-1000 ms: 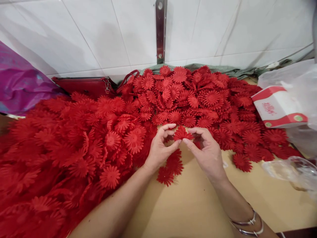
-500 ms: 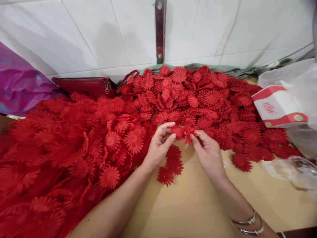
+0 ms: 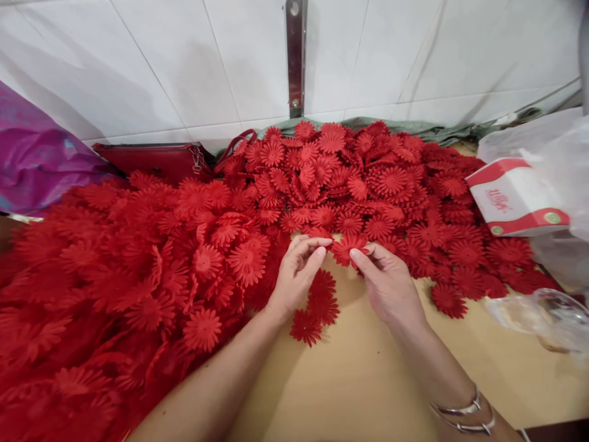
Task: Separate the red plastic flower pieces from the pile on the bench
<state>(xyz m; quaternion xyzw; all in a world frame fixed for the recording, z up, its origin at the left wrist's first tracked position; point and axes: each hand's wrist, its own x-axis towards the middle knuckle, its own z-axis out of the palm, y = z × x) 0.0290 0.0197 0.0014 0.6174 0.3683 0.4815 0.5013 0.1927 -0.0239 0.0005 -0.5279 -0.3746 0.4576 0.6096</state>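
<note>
Between the thumb and fingers of my right hand (image 3: 391, 282) is a red flower cutout (image 3: 346, 249) with narrow petals, its face turned towards me. My left hand (image 3: 297, 273) is closed in a pinch at that flower's left edge. Some red shows behind the left fingers; whether it is a second held piece or part of the pile I cannot tell. Below the hands, several loose red flowers (image 3: 307, 326) lie overlapping on the tan table (image 3: 340, 380).
A large heap of red flowers (image 3: 207, 264) spreads across the left and back. Behind it lie a red handbag (image 3: 151, 159) and a purple bag (image 3: 41, 150). A white and red box (image 3: 510, 199) and a clear plastic container (image 3: 559, 313) stand right. White tiles (image 3: 257, 55) rise behind.
The flower in my right hand has turned from edge-on to more face-on and shifted slightly left. The flower that showed in my left fingers is now mostly out of sight.
</note>
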